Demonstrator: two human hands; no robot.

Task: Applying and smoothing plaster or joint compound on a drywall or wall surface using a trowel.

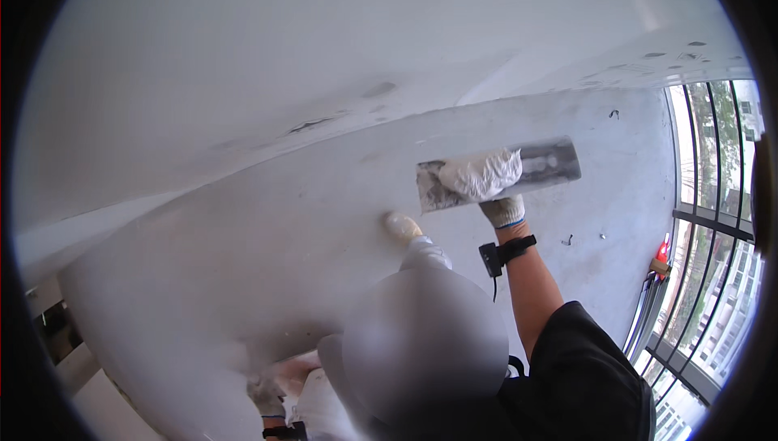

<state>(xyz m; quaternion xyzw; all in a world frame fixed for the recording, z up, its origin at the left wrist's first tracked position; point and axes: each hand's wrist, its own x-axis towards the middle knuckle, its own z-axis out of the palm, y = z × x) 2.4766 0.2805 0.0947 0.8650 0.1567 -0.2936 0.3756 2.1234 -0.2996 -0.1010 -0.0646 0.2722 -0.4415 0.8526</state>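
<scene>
My right hand (504, 211), in a pale knit glove, is closed under a long flat plastering trowel (551, 162). Its metal blade lies face up, with a thick lump of white plaster (484, 174) on its left half and grey smears on the rest. Low at the left is my gloved left hand (267, 399), blurred, so its fingers cannot be made out. Beside it are a pinkish shape (297, 371) and a white rounded thing (320, 404), too smeared to name.
A pale shoe (401, 227) stands on the grey floor (324, 222) left of the trowel. A white wall (308, 52) with dark marks runs along the far side. At the right is a barred window (713, 157), with a red object (663, 253) by its base.
</scene>
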